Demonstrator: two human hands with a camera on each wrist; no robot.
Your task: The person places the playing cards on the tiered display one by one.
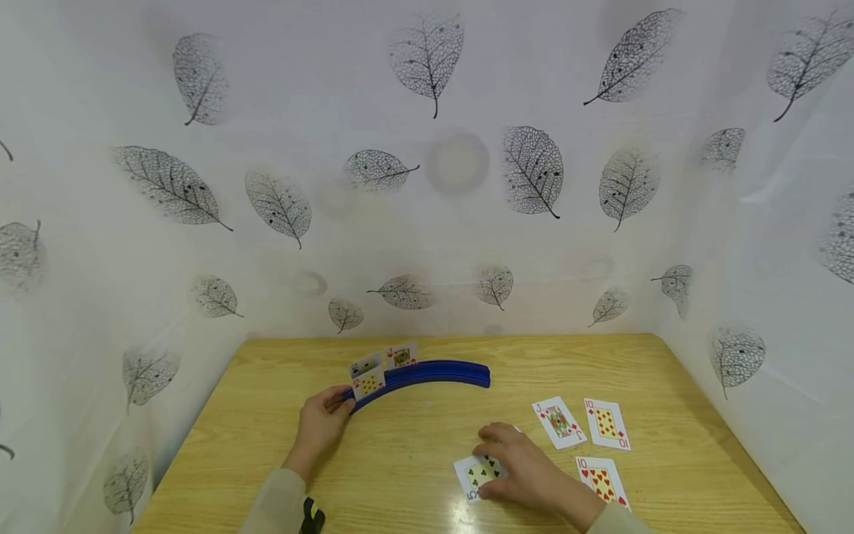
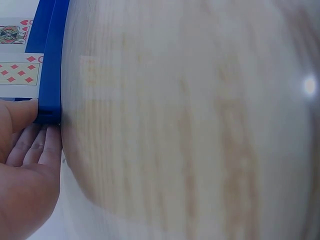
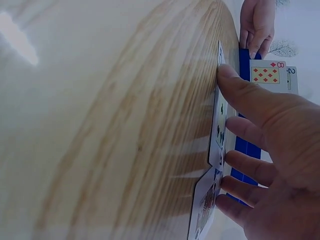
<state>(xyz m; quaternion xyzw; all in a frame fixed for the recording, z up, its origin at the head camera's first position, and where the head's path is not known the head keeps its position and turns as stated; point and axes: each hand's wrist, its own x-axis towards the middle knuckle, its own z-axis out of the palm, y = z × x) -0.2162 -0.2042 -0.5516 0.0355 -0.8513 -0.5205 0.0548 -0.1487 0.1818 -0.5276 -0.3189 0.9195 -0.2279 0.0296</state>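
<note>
A curved blue card holder (image 1: 427, 374) stands on the wooden table (image 1: 414, 445), with three cards in its left end, among them a diamonds card (image 1: 368, 383) (image 2: 20, 72) (image 3: 265, 74). My left hand (image 1: 327, 415) touches the holder's left end (image 2: 49, 107), thumb (image 2: 20, 112) against it, fingers (image 2: 35, 145) straight beside it. My right hand (image 1: 527, 467) lies over a club card (image 1: 475, 475) near the front edge. Its thumb (image 3: 235, 82) is at one edge of that card (image 3: 219, 135) and its curled fingers (image 3: 245, 167) are on the other side.
Three cards lie face up at the right of my right hand: a jack of diamonds (image 1: 559, 422), a ten of diamonds (image 1: 606, 423) and a ten of hearts (image 1: 602, 480). Leaf-patterned white sheets (image 1: 427, 185) wall in the table on three sides.
</note>
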